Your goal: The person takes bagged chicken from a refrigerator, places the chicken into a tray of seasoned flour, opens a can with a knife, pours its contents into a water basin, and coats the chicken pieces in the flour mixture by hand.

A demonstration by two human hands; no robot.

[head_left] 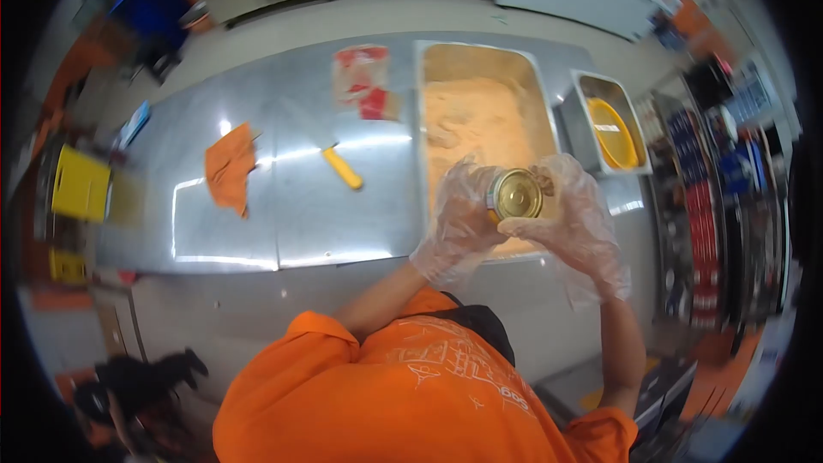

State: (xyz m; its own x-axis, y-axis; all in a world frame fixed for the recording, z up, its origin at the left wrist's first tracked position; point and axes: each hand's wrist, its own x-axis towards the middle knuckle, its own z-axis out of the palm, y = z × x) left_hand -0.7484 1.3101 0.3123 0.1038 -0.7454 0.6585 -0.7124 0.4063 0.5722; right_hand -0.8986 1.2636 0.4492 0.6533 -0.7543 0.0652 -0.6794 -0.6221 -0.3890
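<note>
A small round jar with a gold-coloured metal lid point(519, 195) is held up before me, lid facing the camera. My left hand point(465, 219), in a clear plastic glove, wraps round the jar's left side. On the other side my right hand point(576, 221), gloved the same way, curves about the lid, with the thumb along its lower edge and fingers behind. Both hands are above the near part of a deep steel pan point(549, 103) that holds a pale orange, crumbly or powdery mass point(476, 107). The jar's contents are mostly hidden.
Left of the pan, a yellow-handled tool point(345, 169), an orange cloth point(230, 170) and a red and clear plastic bag point(364, 84) lie on the steel table point(300, 214). A smaller steel pan point(591, 86) to the right holds a yellow round item point(613, 133). Loaded shelves point(703, 223) stand farther right.
</note>
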